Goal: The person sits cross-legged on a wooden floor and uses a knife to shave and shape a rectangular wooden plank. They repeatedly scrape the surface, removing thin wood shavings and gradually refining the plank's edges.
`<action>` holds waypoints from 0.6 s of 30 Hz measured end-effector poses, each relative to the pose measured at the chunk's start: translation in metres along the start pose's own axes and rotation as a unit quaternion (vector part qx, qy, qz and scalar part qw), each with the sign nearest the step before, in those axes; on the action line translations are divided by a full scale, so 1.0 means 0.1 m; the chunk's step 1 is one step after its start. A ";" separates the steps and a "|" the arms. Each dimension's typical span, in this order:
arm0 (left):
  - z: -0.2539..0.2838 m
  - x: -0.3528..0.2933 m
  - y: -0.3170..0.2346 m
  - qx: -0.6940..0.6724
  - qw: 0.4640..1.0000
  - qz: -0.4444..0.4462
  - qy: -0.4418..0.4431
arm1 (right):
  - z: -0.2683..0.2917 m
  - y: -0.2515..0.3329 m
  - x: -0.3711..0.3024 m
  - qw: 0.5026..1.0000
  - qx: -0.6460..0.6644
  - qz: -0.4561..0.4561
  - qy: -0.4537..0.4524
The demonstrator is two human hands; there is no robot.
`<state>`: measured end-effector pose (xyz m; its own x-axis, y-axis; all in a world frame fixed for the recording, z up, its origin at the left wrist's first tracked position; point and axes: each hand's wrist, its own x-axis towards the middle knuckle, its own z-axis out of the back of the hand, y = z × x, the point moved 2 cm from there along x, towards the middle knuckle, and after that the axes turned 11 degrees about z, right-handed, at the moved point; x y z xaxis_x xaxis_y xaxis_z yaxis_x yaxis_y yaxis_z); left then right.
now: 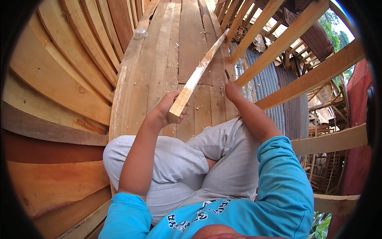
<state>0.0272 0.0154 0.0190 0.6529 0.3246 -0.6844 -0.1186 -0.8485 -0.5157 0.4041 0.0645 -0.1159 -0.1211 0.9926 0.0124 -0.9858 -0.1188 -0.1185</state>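
Observation:
My left hand [166, 109] is wrapped round the near end of a long wooden stick [195, 78]. The near part of it is squared, bare tan wood; farther along it is whitish and narrower. It slants away to the far right, its far end near the slatted railing. My right hand [232, 91] is closed, to the right of the stick and apart from it. A short, thin, dark blade [227, 74] juts up from this fist; its handle is hidden in the fingers.
Pale shavings lie scattered over the plank floor [159, 59]. Wooden boards [59, 83] lean along the left. A slatted wooden railing [286, 38] runs along the right, with corrugated metal sheets [264, 71] beyond it. A small clear container [140, 34] sits at the far left of the floor.

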 end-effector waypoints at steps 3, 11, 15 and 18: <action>0.02 -0.01 0.02 -0.020 0.999 -0.016 -0.036 | 0.17 0.30 0.07 0.996 0.044 0.071 0.013; 0.00 -0.01 0.01 -0.010 0.999 -0.008 -0.036 | 0.43 1.30 -0.13 0.904 0.016 0.332 0.270; 0.04 -0.04 0.02 -0.013 0.999 -0.011 -0.043 | 0.27 1.15 -0.13 0.933 0.036 0.238 0.268; -0.06 0.02 0.00 -0.015 0.999 -0.014 -0.044 | -0.10 0.27 -0.05 0.993 0.043 0.038 0.101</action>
<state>0.0328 0.0138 0.0205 0.5871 0.3834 -0.7130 -0.0773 -0.8501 -0.5209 0.3791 0.0569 -0.1295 -0.1793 0.9645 -0.1938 -0.9819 -0.1876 -0.0253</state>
